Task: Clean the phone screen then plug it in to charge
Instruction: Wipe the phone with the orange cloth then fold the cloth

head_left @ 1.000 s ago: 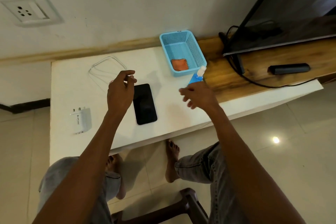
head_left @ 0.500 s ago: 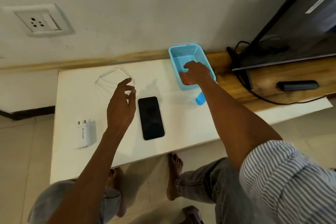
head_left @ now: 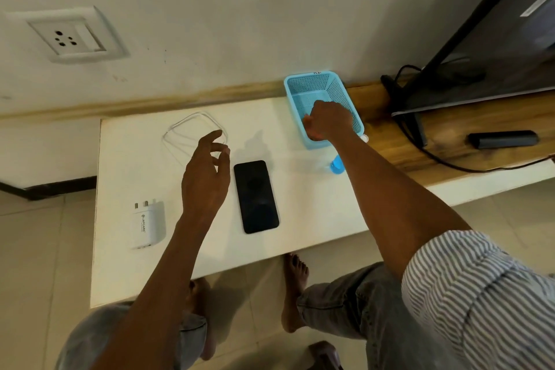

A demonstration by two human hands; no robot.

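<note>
1. Head view, looking down: white table across the middle of the frame, wall behind it, a wooden shelf running off to the right.
2. Phone: centre of frame, flat on the table, dark screen up. Nothing touches it.
3. Left hand: just left of the phone and above the table, fingers loosely spread, holding nothing.
4. Right hand: upper right of centre, reaching down into the blue basket, fingers curled. Whether they hold anything I cannot tell; the hand hides the basket floor.
5. Spray bottle: blue, on the table just below the basket, mostly hidden by the right forearm.
6. Cable: white, coiled loosely, upper left of the phone, not connected to anything I can see.
7. Charger: white plug block, lower left on the table, well apart from the cable.
8. Socket: on the wall, upper left of frame, nothing plugged in.
9. Also present: a TV at upper right and a dark remote on the shelf.
10. Step in hand, as I judge it: cleaning, with the right hand fetching something from the basket to wipe with.
11. Next move calls for lifting that hand clear of the basket rim, bringing it to the screen, and likely steadying the phone with the left hand. Charging has not begun.
</note>
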